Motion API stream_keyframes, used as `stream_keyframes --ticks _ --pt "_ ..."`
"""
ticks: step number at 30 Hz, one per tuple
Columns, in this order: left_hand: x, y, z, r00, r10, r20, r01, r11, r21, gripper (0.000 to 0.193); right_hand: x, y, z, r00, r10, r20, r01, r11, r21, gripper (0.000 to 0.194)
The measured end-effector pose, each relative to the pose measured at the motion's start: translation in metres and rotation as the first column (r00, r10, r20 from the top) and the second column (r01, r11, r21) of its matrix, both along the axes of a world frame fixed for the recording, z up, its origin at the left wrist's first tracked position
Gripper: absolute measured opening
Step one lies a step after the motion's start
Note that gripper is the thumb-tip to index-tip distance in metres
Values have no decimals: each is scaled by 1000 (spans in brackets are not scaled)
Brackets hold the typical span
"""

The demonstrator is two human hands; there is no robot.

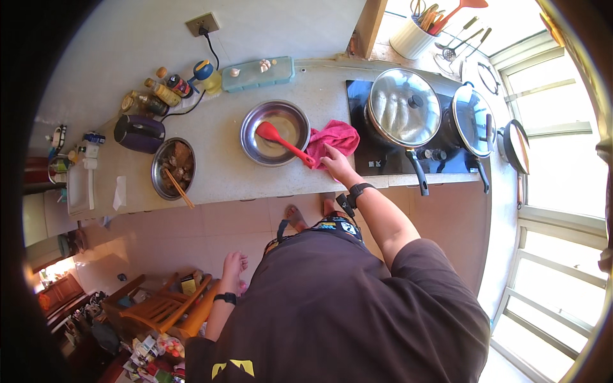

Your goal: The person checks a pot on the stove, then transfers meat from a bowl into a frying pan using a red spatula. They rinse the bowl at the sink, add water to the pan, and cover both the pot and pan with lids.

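Note:
My right hand [336, 163] reaches over the counter and touches a crumpled pink cloth [341, 135] at the cooktop's left edge; whether the fingers grip it is not clear. Beside the cloth, a steel bowl [249, 151] has a red spoon-like utensil [269, 130] resting in it, its handle over the rim near my fingers. My left hand [234, 264] hangs low beside my body, away from the counter, fingers loosely curled. Several fish [393, 109] show under the glass lid [383, 84] of a pan on the black cooktop [366, 163]. A second lidded pan [471, 119] stands to its right.
At left on the counter, a steel bowl of food [179, 160] holds wooden chopsticks [178, 187]. A purple appliance [140, 133], bottles [165, 92] and a green lidded box [258, 79] with garlic line the wall. Pan handles [418, 174] overhang the front edge. A wooden chair [158, 311] stands behind.

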State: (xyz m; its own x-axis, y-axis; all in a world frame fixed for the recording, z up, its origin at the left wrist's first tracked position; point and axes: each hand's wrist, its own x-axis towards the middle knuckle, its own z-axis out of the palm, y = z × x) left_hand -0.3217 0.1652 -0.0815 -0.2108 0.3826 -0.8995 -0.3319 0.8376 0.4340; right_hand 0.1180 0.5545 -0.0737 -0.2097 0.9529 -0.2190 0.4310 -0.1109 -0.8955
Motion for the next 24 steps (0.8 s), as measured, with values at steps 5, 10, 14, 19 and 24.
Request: stream_keyframes --ticks 5,10,14,19,24 --pt "29 98 29 992 -102 75 92 988 120 22 25 -41 30 991 -117 -59 115 993 -35 51" --pt "101 230 19 953 7 304 -121 926 358 28 117 -167 56 964 -161 -212 73 926 -371 36" --pt "151 309 -17 820 271 504 -447 853 270 21 194 -281 83 923 -380 60 350 765 -541 41" --pt "156 356 -51 812 306 497 -484 828 281 26 272 -378 111 734 -674 82 597 584 -550 41" --pt "141 382 -42 821 377 429 -523 797 302 31 335 -377 112 613 -789 41 693 513 -506 35"
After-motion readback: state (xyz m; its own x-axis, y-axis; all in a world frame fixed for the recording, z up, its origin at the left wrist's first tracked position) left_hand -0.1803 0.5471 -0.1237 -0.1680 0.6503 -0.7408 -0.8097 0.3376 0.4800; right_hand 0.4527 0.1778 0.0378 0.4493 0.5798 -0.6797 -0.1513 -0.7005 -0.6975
